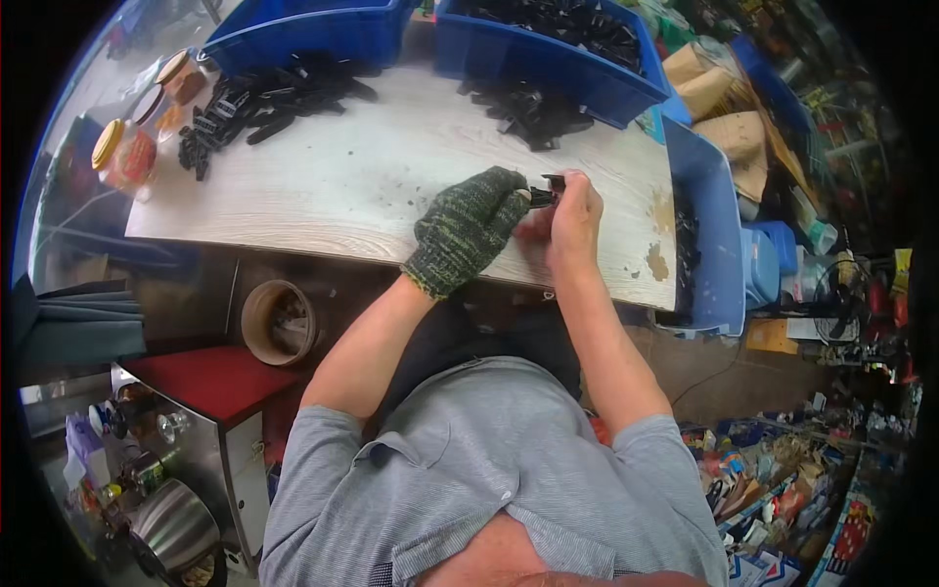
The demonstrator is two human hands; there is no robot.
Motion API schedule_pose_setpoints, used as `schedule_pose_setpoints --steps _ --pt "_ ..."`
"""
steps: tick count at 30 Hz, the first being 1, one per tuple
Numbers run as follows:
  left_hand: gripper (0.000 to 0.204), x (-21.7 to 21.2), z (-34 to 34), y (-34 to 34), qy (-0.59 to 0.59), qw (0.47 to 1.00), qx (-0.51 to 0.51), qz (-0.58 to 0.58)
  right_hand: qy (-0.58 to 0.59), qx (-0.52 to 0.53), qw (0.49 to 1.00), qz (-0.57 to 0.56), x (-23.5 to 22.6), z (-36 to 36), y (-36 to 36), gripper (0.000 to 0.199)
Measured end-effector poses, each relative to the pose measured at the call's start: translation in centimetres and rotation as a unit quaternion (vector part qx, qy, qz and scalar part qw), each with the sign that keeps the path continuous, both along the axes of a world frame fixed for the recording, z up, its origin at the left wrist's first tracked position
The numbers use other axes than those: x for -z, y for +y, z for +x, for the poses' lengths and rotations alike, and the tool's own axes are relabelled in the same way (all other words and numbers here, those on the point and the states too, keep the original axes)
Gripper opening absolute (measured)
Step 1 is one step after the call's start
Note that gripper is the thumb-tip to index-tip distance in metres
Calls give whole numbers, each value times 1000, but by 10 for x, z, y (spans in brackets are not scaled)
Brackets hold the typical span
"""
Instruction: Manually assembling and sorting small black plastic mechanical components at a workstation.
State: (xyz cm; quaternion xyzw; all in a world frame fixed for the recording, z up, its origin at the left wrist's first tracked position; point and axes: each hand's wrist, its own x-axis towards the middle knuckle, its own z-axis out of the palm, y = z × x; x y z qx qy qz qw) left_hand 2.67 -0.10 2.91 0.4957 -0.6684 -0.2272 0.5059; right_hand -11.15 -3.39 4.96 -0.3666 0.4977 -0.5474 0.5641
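My left hand (468,227) wears a dark green knitted glove and is closed on a small black plastic part (540,197) above the front of the white worktable (293,186). My bare right hand (575,217) is closed at the other end of that part, its fingertips pinching a black piece. Whether these are one piece or two fitted together I cannot tell. Beyond my hands lies a pile of similar black parts (533,115). A longer heap of black parts (259,103) spreads over the table's far left.
Blue bins (558,61) stand along the table's back edge. A lighter blue bin (711,225) stands against its right side. Lidded jars (124,157) sit at the left edge. Below, a round bucket (279,323) and a red-topped cabinet (210,380) stand at my left.
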Motion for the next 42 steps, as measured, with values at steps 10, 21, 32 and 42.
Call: schedule_pose_setpoints --steps 10,21,32,42 --pt "27 24 -26 -6 -117 990 -68 -41 123 25 979 -160 29 -16 -7 29" --pt "29 -11 -54 3 119 979 -49 156 138 16 976 -168 23 -18 0 29" --pt "33 8 210 -41 -403 788 -459 -77 -35 128 989 69 -2 -89 -41 35" --pt "19 9 216 -35 -480 785 -388 56 61 188 977 85 3 -134 -68 45"
